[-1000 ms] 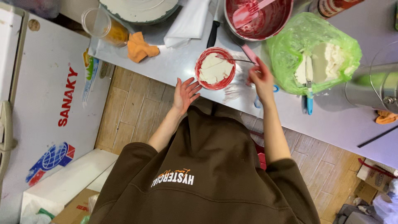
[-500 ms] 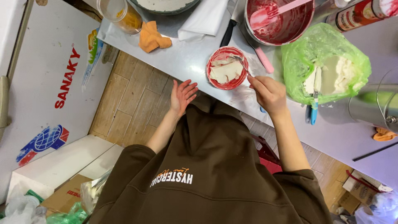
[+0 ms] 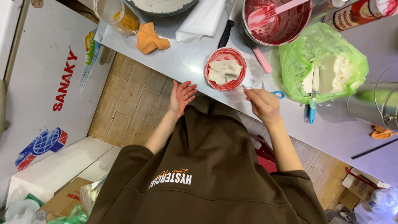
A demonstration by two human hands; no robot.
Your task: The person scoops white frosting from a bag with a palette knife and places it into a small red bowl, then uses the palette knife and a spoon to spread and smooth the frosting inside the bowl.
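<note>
**Hands at the counter edge, small red bowl just ahead**

Small red bowl (image 3: 225, 69) sits on the steel counter (image 3: 331, 128), near its front edge, between the two hands. Pale dough-like lump inside, red smears on the rim.

Right hand (image 3: 263, 104): over the counter just beside the bowl, on a crinkled clear plastic sheet (image 3: 248, 83). Fingers bunched together, tips pinched toward the sheet. Can't tell if it actually grips the plastic or just touches it. Forearm bare, elbow bent back toward the body.

Left hand (image 3: 181, 96): at the counter edge, palm open, fingers spread and straight, holding nothing. Fingertips close to the edge; contact not clear. Near the bowl, not touching it.

Around:
- Scissors with blue handles (image 3: 278, 94) just past the right hand, partly hidden by it.
- Green plastic bag (image 3: 323, 62) to the right, open, white paste inside, blue-handled knife (image 3: 313, 99) lying across it.
- Large metal bowl (image 3: 277, 20) behind the small one, red-coated inside, pink spatula (image 3: 269, 14) in it.
- Second pink handle (image 3: 262, 60) lying between the big bowl and the bag.
- Black-handled knife (image 3: 226, 33) next to a white cloth (image 3: 201, 20).
- Orange rag (image 3: 151, 39) and a plastic cup (image 3: 116, 14) at the counter's left end.
- Steel pot (image 3: 373, 103) far right.

The person's brown hoodie (image 3: 199, 174) fills the lower view. White chest freezer (image 3: 45, 83) stands left of the counter, wood floor (image 3: 132, 103) between.
</note>
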